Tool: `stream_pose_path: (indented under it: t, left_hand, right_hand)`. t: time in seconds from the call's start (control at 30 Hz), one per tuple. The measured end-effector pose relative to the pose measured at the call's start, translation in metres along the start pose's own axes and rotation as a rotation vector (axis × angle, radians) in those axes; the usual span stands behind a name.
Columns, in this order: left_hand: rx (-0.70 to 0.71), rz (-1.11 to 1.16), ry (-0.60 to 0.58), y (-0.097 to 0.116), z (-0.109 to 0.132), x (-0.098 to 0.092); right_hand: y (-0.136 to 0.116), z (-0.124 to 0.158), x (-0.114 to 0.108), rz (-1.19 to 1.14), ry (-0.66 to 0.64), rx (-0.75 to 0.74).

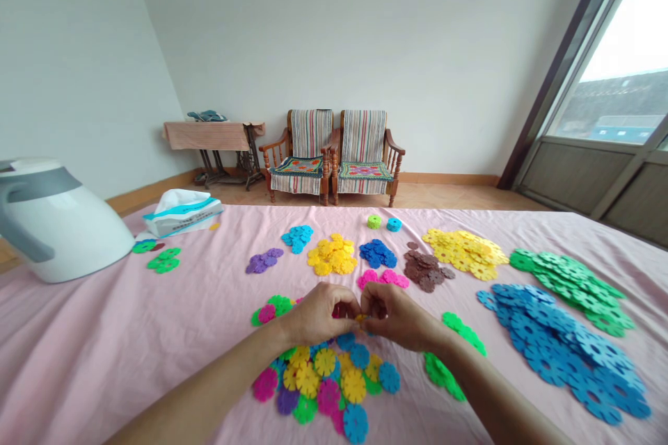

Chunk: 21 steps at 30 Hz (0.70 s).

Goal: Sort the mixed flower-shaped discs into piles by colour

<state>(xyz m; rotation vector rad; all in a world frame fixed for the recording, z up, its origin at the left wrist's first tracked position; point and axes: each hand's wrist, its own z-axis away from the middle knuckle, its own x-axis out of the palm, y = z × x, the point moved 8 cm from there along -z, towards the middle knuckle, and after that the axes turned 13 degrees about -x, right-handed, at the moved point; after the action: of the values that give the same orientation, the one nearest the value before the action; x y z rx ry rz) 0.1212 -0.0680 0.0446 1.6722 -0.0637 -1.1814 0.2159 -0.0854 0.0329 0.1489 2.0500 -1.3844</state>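
Observation:
My left hand and my right hand meet over the pink tablecloth, fingers pinched together on small plastic snowflake discs; a yellow bit and a pink bit show between the fingertips. Just below the hands lies a mixed pile of yellow, blue, pink, purple and green discs. A few green and pink discs sit left of my left hand. Green discs lie beside my right wrist.
Sorted heaps lie further out: blue, green, yellow, brown, dark blue, yellow, purple. A white kettle and a tissue pack stand left. Two chairs stand beyond.

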Motion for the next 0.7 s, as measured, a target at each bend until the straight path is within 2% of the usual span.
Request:
stream_pose_path:
  t: [0.1,0.17,0.43,0.7]
  left_hand:
    - [-0.022,-0.01,0.012,-0.001,-0.001,-0.003]
    - [-0.051,-0.011,0.059,-0.005,-0.003,-0.01]
    - [-0.23,0.028,0.456,-0.055,-0.011,-0.052]
    - [-0.324,-0.035,0.671,-0.077,-0.005,-0.074]
  right_hand:
    - [0.001,0.0,0.001,-0.022,-0.008,0.0]
    - [0.001,0.0,-0.001,0.0,0.004,-0.001]
    - [0.005,0.003,0.001,0.1,-0.034,0.004]
    - [0.001,0.003,0.001,0.132,-0.043,0.003]
